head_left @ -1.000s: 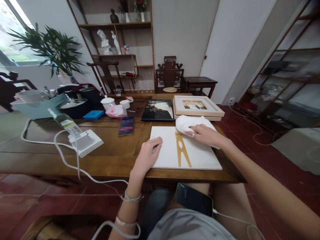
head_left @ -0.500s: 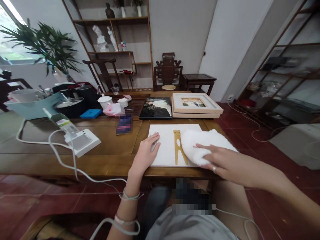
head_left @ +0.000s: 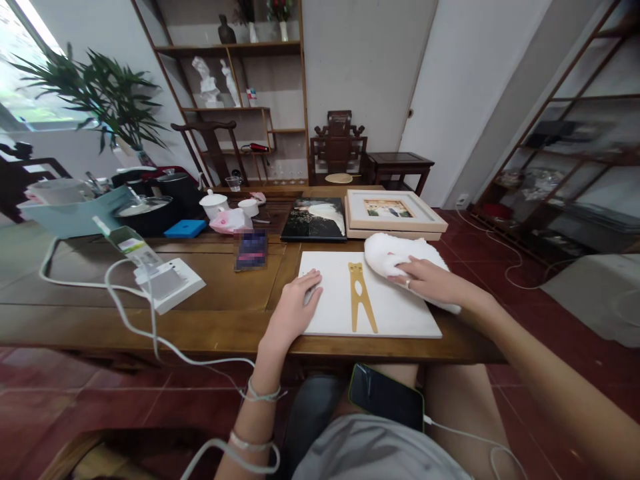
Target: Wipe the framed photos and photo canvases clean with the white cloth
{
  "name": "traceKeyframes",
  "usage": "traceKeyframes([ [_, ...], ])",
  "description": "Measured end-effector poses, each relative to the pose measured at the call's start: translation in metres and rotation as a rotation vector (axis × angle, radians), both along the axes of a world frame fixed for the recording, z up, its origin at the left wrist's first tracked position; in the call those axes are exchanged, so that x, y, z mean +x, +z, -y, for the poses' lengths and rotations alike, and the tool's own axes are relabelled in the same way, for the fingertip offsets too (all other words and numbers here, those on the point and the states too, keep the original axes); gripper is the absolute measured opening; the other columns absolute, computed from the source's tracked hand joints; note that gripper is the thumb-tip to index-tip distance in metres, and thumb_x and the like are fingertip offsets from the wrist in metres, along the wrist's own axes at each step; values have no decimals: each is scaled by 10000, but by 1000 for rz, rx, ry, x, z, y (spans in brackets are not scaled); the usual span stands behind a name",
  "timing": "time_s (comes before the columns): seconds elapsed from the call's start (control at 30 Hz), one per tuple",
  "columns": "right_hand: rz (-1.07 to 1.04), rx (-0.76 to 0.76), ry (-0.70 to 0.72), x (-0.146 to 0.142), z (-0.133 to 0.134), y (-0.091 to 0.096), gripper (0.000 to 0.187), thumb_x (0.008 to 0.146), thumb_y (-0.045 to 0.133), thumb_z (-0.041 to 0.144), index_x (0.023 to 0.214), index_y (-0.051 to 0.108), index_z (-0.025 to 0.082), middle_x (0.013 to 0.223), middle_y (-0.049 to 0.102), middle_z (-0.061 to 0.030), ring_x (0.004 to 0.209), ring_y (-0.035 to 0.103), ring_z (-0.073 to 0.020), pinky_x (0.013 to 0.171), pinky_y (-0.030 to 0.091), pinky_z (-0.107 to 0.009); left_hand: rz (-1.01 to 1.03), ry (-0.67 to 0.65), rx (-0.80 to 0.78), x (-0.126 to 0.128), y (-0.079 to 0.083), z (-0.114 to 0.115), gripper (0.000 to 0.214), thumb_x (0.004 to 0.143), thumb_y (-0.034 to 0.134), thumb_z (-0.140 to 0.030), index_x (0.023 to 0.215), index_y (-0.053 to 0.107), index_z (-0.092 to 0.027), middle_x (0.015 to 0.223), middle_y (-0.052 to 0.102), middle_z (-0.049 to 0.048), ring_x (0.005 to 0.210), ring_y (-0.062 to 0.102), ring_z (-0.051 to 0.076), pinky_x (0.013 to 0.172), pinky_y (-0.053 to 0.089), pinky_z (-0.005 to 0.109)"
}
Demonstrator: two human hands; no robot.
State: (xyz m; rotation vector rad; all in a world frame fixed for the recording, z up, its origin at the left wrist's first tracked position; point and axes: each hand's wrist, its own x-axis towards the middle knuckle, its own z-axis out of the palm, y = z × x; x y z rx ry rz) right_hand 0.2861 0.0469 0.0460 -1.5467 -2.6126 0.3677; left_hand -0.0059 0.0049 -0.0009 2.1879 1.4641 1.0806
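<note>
A white board lies flat near the front edge of the wooden table, with a gold shape on it that has a cat-like head and two long legs. My left hand rests on the board's left edge, fingers stretched out and holding nothing. At the board's upper right, my right hand presses on a fluffy white cloth, fingers bent into it. The cloth covers the board's upper right corner and hangs past its right side.
Behind the board lie a dark picture panel and stacked pale frames. A phone, a white power strip with cable, and a pink-white bag stand to the left. Another phone lies on my lap.
My right hand has moved the white cloth away from me, up the board, uncovering its lower right part. My left hand stays on the left edge.
</note>
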Motion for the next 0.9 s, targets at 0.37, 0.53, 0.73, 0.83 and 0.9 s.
traceKeyframes([
  [0.37, 64, 97, 90, -17, 24, 5, 349, 873, 362, 219, 1036, 663, 146, 1377, 483, -148, 1238, 448, -322, 1014, 334, -465, -3, 6, -11, 1, 3, 1, 304, 867, 502, -213, 1113, 659, -125, 1227, 631, 120, 1199, 550, 227, 1053, 413, 406],
  [0.53, 100, -25, 129, -19, 79, 22, 298, 862, 391, 234, 897, 682, 181, 1456, 386, -118, 1236, 467, -310, 1022, 353, -441, -2, 3, -5, 1, 2, 1, 300, 867, 503, -214, 1106, 661, -124, 1221, 635, 123, 1194, 554, 226, 1052, 413, 406],
  [0.73, 57, -119, 127, -21, 110, 31, 286, 887, 397, 318, 824, 667, 247, 1442, 422, -38, 1222, 489, -296, 1010, 379, -437, 1, 3, -10, 1, 1, 0, 295, 862, 510, -226, 1098, 668, -146, 1216, 640, 111, 1193, 554, 236, 1054, 411, 421],
  [0.83, 16, -139, 131, -16, 97, 30, 320, 902, 382, 373, 886, 672, 240, 1422, 450, -50, 1236, 473, -304, 997, 391, -438, 0, 2, -8, 0, 1, -1, 301, 861, 508, -227, 1097, 668, -131, 1216, 638, 123, 1192, 555, 237, 1054, 412, 416],
  [0.9, -15, -121, 135, -11, 81, 26, 324, 899, 385, 372, 958, 672, 234, 1439, 426, -45, 1249, 456, -313, 1000, 387, -440, -1, 2, 1, 0, 1, -1, 297, 862, 505, -224, 1095, 668, -139, 1217, 638, 119, 1191, 556, 233, 1052, 415, 418],
])
